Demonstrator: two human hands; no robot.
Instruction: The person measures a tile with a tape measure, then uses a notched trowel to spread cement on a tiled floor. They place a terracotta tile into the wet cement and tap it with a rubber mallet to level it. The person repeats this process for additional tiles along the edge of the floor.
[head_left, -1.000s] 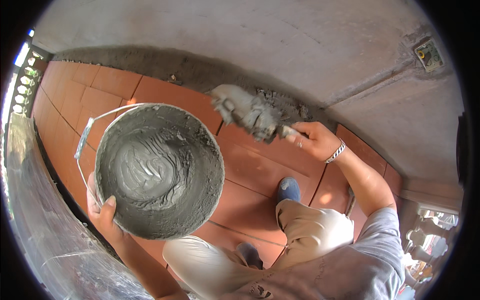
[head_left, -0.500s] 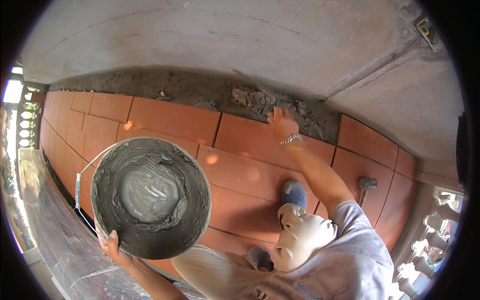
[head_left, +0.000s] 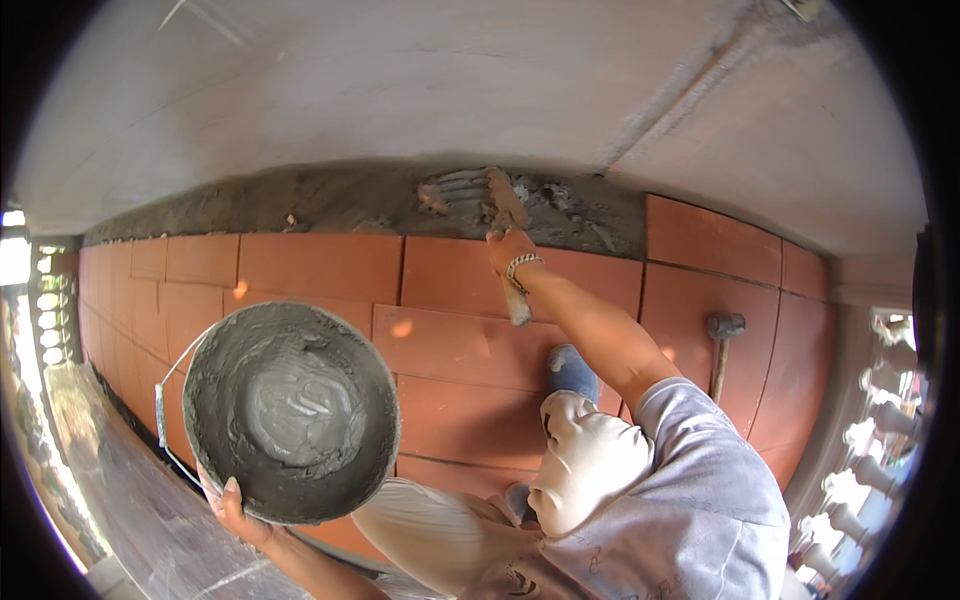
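Observation:
My left hand [head_left: 243, 515] grips the lower left rim of a round bucket [head_left: 275, 500], its thumb over the edge. Grey wet mortar [head_left: 305, 405] lies in the bucket, with more smeared up its walls. My right hand [head_left: 510, 252], a chain bracelet at the wrist, is closed round a trowel [head_left: 507, 200]. The trowel's mortar-coated blade points toward the wall, over a ridged patch of fresh mortar [head_left: 455, 192]. Its handle end sticks out below my hand. The patch lies on a dark strip of bedding [head_left: 330, 205] between the tiles and the wall.
Reddish-brown tiles [head_left: 320, 262] cover the floor. A mallet [head_left: 725, 327] rests on the tiles at the right. The plastered wall [head_left: 400, 90] rises beyond the strip. A plastic-covered ledge [head_left: 150, 490] runs along the left; white balusters [head_left: 875, 470] stand at the right. My shoe [head_left: 572, 372] is on the tiles.
The trowel blade has turned to show its broad face, and the mortar under it is now spread into ridges. My view has shifted; the bucket stays in my left hand.

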